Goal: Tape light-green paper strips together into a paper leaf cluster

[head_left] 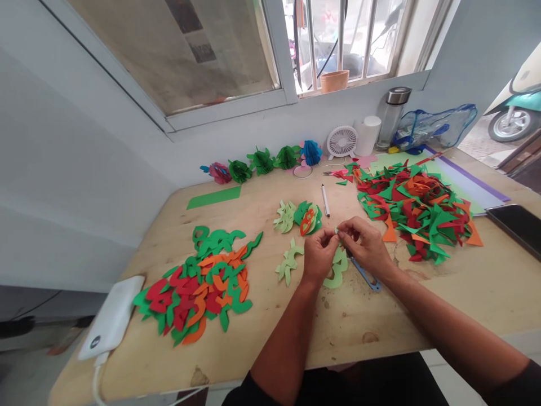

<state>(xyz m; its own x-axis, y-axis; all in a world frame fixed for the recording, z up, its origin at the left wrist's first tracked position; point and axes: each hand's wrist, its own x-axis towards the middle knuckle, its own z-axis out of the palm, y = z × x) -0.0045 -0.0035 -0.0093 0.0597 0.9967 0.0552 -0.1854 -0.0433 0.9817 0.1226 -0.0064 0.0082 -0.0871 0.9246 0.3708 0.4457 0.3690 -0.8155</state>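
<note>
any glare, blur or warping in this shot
Head view: glare washes out areas behind the window bars; head view: lens stretching seems to skew the phone; head view: the piece between left hand and right hand is too small to make out.

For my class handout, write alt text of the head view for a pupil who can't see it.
A person's left hand and right hand meet over a wooden table, pinching a small pale piece. Left of them lies a heap of green, red and orange cut shapes; right, a pile of similarly coloured scraps. Behind are folded paper shapes and a white fan.
</note>
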